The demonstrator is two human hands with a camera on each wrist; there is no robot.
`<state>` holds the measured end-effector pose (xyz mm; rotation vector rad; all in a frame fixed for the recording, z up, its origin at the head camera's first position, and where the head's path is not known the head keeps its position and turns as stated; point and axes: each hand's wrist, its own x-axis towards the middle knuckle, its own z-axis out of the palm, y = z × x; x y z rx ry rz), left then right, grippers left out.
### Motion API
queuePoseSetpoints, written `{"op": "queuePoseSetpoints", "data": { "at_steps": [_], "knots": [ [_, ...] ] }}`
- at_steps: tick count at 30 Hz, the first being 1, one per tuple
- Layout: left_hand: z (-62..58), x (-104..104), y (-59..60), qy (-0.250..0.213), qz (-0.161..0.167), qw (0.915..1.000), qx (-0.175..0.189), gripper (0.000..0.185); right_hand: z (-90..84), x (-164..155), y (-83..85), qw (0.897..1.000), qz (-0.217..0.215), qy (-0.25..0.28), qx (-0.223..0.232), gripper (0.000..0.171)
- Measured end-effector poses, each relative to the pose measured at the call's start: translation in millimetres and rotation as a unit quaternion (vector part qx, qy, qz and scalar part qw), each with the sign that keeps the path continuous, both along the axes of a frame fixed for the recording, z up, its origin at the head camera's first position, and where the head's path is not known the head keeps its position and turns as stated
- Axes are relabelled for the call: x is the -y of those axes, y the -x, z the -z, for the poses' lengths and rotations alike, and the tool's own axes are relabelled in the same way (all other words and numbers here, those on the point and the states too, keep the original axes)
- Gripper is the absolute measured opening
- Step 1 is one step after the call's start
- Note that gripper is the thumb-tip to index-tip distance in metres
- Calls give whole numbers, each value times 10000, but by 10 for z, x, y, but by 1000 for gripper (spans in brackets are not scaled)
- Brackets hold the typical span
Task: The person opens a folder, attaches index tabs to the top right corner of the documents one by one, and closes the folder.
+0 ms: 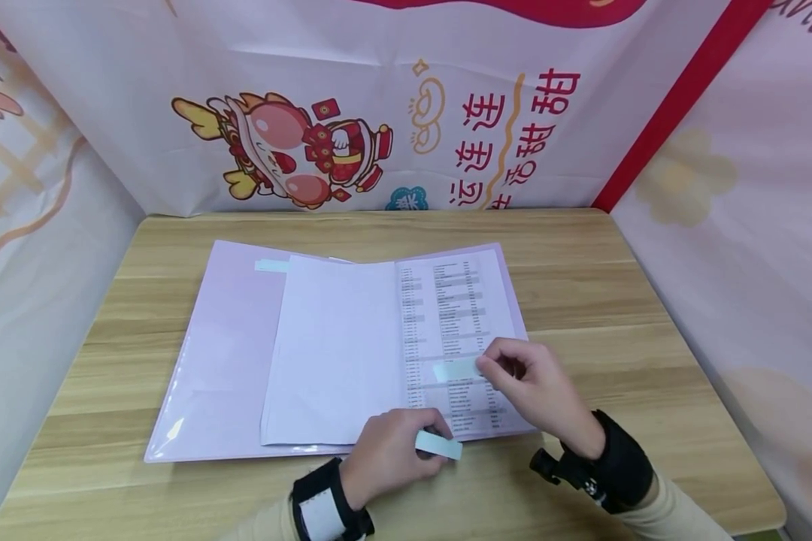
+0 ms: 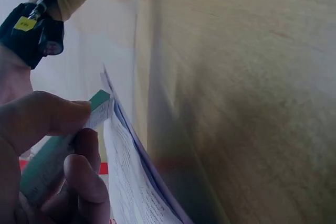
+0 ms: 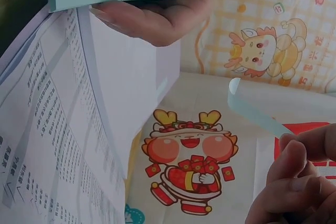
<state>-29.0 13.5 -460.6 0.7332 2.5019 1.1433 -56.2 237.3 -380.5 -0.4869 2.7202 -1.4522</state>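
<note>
Presently, left hand (image 1: 386, 458) pinching pale green sticky-note pad (image 1: 438, 445) at folder's near edge, right hand (image 1: 534, 387) pinching single sticky strip (image 1: 456, 369) over printed page (image 1: 456, 338), lilac folder (image 1: 223, 353) open on wooden table (image 1: 616, 300).

Pale green sticky strip (image 1: 455, 370) flat on printed page (image 1: 455, 330), pad (image 1: 438, 445) nearby.

Left grip (image 1: 387, 457) curled, holding; right grip (image 1: 529, 383) fingertips pinched.
</note>
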Motion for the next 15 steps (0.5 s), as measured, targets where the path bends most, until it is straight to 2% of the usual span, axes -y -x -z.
{"op": "queuePoseSetpoints", "data": {
  "at_steps": [5, 10, 13, 15],
  "knots": [
    [9, -40, -78, 734, 142, 9944, -751, 18, 16, 10, 5, 10000, -20, -36, 22, 23],
    [44, -86, -152, 1490, 329, 9719, -1791, 15, 22, 21, 8, 10000, -29, -72, -17, 23],
    [63, -104, -180, 1831, 385, 9620, -1989, 15, 22, 26, 8, 9999, -16, -103, 9, 23],
    [64, -112, -191, 1955, 402, 9602, -1955, 17, 20, 29, 8, 9999, -3, -121, 37, 23]
  ]
}}
